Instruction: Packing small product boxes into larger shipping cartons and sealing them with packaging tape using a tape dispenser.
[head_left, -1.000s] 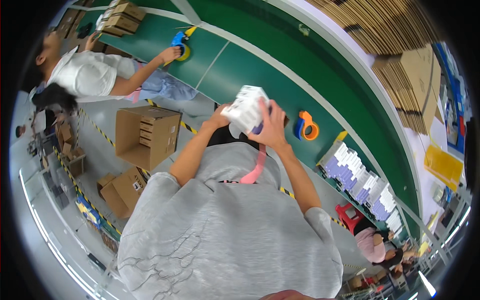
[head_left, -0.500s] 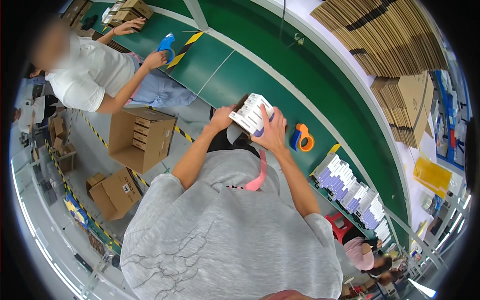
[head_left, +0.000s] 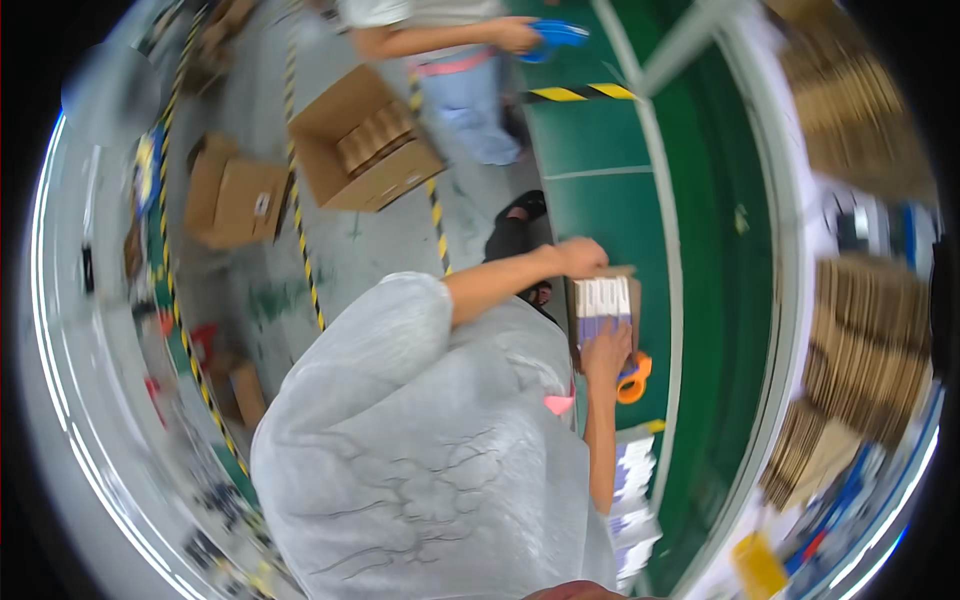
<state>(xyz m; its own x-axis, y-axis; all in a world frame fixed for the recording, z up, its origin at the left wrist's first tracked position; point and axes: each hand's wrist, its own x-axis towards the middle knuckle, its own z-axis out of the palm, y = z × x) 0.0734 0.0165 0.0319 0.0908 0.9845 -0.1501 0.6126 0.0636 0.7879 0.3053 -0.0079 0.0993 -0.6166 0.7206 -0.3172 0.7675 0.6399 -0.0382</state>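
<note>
A small brown cardboard carton (head_left: 636, 300) lies at the near edge of the green table, with a row of white-and-purple boxes (head_left: 602, 296) packed inside it. My left hand (head_left: 580, 257) is curled at the carton's far rim, its fingertips blurred and partly hidden. On the near end of the boxes rests my right hand (head_left: 607, 350), its fingers bent over their purple part. An orange and blue tape dispenser (head_left: 633, 380) stands on the table just beside my right wrist.
More white-and-purple boxes (head_left: 632, 470) stand in rows nearer on the table (head_left: 600, 215). A co-worker's hand (head_left: 515, 35) holds a blue tape dispenser (head_left: 553, 38). Open cartons (head_left: 345, 140) sit on the floor at left. Stacks of flat cardboard (head_left: 868, 350) lie at right.
The whole view has swung round. The carton with its boxes, tilted between my hands before, now lies level at the table edge. My right hand has shifted onto the boxes' near end.
</note>
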